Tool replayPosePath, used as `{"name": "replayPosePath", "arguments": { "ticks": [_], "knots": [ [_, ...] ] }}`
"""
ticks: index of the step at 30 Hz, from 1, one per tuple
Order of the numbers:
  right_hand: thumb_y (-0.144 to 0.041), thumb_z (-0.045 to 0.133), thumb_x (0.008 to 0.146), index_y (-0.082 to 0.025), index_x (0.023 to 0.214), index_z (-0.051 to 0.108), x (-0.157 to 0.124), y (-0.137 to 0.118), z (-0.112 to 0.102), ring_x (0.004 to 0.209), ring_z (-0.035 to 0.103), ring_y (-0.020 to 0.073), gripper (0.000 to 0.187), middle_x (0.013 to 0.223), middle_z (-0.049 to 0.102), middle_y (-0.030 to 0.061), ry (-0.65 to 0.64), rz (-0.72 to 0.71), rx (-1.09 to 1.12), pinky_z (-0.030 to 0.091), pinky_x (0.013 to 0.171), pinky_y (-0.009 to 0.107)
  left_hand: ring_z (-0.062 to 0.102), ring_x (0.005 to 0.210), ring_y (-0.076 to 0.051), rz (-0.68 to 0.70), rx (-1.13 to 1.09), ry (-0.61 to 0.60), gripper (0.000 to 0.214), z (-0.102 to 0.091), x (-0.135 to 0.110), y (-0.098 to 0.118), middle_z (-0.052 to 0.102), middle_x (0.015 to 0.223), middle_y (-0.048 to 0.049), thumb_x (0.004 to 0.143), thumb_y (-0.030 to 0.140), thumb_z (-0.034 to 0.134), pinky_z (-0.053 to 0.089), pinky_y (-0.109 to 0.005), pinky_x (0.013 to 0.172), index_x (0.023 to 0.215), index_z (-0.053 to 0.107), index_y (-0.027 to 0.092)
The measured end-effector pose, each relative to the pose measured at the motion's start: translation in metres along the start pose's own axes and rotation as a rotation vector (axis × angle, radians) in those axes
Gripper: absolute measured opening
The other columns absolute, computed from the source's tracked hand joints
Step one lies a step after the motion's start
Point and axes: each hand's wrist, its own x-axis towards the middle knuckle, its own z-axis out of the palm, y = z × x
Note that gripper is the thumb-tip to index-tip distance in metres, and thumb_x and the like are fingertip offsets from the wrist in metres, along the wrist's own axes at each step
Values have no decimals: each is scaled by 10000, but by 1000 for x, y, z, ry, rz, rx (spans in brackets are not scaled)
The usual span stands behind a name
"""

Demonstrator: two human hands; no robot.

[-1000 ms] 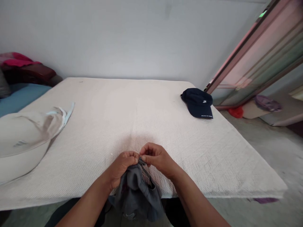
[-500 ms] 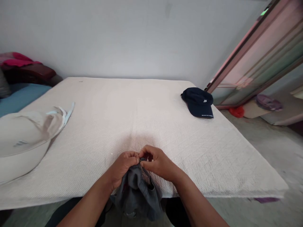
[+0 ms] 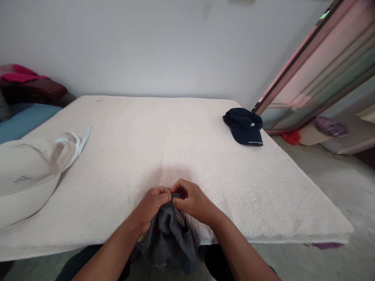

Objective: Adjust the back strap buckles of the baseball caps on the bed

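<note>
A soft dark grey cap with a small light logo low on its front hangs over the table's near edge. My left hand pinches its upper strap end between thumb and fingers. Right beside it, my right hand is closed on the same narrow part, thumb and forefinger meeting near the left fingertips. The fingers hide the exact spot where the strap is gripped. Below the strap, the cap's fabric falls in folds and an opening shows on its right side.
The table has a white textured cover. A beige cap lies at the left, and a navy cap rests near the far right edge. Behind stands a plain wall; a glass sliding door is at right.
Both hands stay at the cap's strap with only slight finger movement. The whole view has shifted a little, with the table and caps appearing slightly further left.
</note>
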Motion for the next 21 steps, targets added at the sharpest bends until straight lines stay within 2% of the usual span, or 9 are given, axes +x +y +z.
{"name": "replayPosePath", "arguments": {
  "ticks": [8,15,21],
  "knots": [
    [-130,622,668,-173,828,583,4,5,0,687,487,111,170,762,568,-10,-64,25,73,382,590,221,384,445,-65,-23,5,-4,80,-2,-1,-1,472,530,40,621,173,651,299,-202,451,623,578,140],
    [-88,590,665,-189,803,562,2,-3,6,699,492,106,173,755,575,-29,-1,-30,65,388,622,226,423,462,-75,-6,35,-52,40,-5,-3,5,506,560,18,633,156,628,334,-207,469,627,596,133],
    [-77,568,677,-190,808,557,0,-10,9,710,510,111,173,762,580,-24,21,-79,56,401,638,232,401,445,-76,-40,-5,-36,26,-8,-5,7,473,528,25,626,149,605,311,-204,443,616,588,130]
  ]
}}
